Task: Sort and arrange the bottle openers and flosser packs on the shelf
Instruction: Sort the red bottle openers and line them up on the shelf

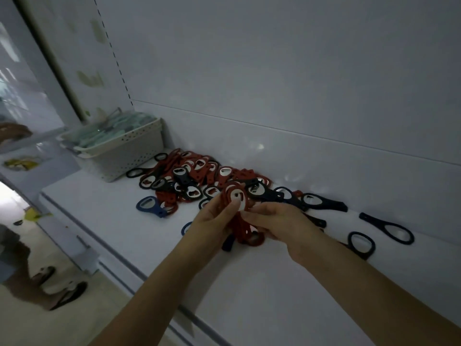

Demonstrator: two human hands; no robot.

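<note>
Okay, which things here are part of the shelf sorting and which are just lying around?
Job:
red bottle openers gripped by left hand and right hand
opener pile
dark openers
white basket of flosser packs
shelf

Lying about:
sandals on floor

A dark sandal (71, 295) lies on the floor (30, 325) below left, near a yellow scrap (35, 215)

We reach both bare forearms in from the lower edge of the frame toward its centre, where our hands meet. Our left hand (212, 221) has its fingers curled upward, thumb and fingertips pinching a stack of red bottle openers (235, 196). Our right hand (282, 223) sits just beside it, fingers curled onto the same stack from the right.
</note>
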